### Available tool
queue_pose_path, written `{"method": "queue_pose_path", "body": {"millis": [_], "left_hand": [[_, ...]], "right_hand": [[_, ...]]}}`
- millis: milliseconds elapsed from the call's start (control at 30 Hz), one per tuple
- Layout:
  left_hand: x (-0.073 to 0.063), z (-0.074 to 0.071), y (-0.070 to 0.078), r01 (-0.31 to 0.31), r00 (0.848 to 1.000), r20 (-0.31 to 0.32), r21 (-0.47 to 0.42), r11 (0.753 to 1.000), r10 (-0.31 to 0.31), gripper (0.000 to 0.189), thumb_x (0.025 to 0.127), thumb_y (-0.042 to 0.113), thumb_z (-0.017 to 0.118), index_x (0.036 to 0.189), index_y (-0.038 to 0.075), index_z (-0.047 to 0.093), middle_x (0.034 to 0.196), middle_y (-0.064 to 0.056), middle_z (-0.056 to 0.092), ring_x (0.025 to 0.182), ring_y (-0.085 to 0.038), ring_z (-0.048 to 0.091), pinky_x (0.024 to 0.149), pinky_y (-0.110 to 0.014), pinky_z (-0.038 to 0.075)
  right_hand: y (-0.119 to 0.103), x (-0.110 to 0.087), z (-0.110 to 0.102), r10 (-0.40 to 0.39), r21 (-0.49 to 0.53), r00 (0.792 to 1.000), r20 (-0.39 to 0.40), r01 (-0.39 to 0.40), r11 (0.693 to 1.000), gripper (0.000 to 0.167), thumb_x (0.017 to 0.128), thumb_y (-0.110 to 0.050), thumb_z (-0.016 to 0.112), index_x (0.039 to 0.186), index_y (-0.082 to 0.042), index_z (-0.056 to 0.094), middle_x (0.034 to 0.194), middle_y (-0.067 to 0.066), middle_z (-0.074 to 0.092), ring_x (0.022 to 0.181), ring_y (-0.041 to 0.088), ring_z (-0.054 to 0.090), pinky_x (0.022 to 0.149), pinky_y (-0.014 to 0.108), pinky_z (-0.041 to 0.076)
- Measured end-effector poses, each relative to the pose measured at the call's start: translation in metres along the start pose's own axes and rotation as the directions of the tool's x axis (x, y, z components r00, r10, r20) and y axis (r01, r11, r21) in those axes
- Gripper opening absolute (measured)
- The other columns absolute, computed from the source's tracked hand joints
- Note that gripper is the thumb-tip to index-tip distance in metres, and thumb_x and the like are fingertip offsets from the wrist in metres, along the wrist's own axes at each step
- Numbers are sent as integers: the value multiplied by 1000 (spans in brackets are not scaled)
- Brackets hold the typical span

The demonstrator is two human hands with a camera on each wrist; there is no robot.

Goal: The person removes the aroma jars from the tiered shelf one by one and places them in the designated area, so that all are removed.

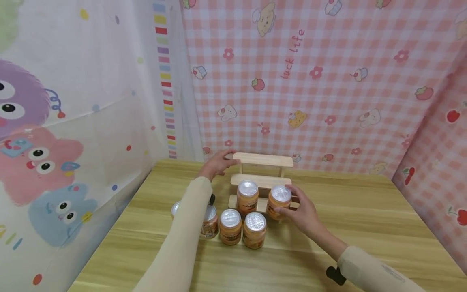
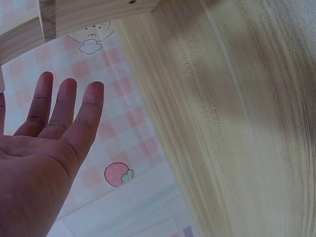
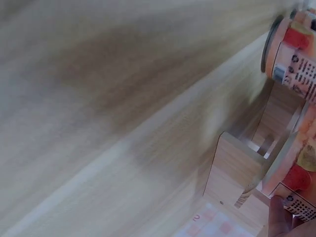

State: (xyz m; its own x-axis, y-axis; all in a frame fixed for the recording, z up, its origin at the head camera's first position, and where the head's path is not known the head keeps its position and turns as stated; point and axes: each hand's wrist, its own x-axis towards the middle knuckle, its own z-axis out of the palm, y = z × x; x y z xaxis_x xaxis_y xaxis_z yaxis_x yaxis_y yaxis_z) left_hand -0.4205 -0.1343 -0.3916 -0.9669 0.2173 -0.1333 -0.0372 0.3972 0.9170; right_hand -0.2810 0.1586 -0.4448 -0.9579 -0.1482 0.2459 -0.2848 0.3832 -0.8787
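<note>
My left hand (image 1: 220, 163) is at the left end of a small tiered wooden rack (image 1: 263, 159), holding the end of its top board between thumb and forefinger. In the left wrist view the other fingers (image 2: 64, 106) of that hand stretch out, touching nothing. My right hand (image 1: 304, 211) grips an orange can with a silver lid (image 1: 280, 194) at the right of the rack's lowest board; its fingertips (image 3: 279, 217) press the can's label. A second orange can (image 1: 247, 198) stands upright to its left, at the lowest board.
In front of the rack, two more orange cans (image 1: 230, 232) stand side by side on the wooden table (image 1: 328, 259). Other cans (image 1: 209, 223) are partly hidden behind my left sleeve (image 1: 182, 235). A pink checked cloth (image 1: 313, 101) hangs behind the table.
</note>
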Motion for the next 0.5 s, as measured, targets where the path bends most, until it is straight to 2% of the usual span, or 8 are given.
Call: {"method": "queue_pose_path", "body": {"millis": [133, 300, 500], "left_hand": [[0, 0, -2, 11, 1000, -5, -4, 1000, -11, 56, 96, 33, 67, 147, 21, 47, 147, -15, 44, 131, -35, 45, 102, -57, 42], [0, 0, -1, -7, 1000, -4, -16, 1000, 7, 57, 96, 33, 67, 147, 20, 46, 148, -16, 43, 131, -37, 44, 103, -59, 41], [0, -1, 0, -6, 1000, 2, 10, 1000, 6, 57, 97, 34, 66, 148, 20, 45, 149, -16, 41, 132, -37, 44, 102, -58, 42]], "right_hand": [[-3, -8, -4, 31, -7, 999, -6, -31, 999, 74, 80, -11, 84, 142, -3, 46, 130, 20, 55, 119, 36, 54, 90, 40, 54], [-7, -17, -9, 64, -21, 998, -11, -64, 998, 75, 79, -16, 86, 142, -7, 46, 130, 18, 56, 118, 35, 55, 84, 34, 56], [-9, -25, -13, 68, 12, 998, -3, -68, 998, 75, 77, -16, 88, 139, -5, 47, 128, 15, 56, 118, 30, 53, 88, 32, 54]]}}
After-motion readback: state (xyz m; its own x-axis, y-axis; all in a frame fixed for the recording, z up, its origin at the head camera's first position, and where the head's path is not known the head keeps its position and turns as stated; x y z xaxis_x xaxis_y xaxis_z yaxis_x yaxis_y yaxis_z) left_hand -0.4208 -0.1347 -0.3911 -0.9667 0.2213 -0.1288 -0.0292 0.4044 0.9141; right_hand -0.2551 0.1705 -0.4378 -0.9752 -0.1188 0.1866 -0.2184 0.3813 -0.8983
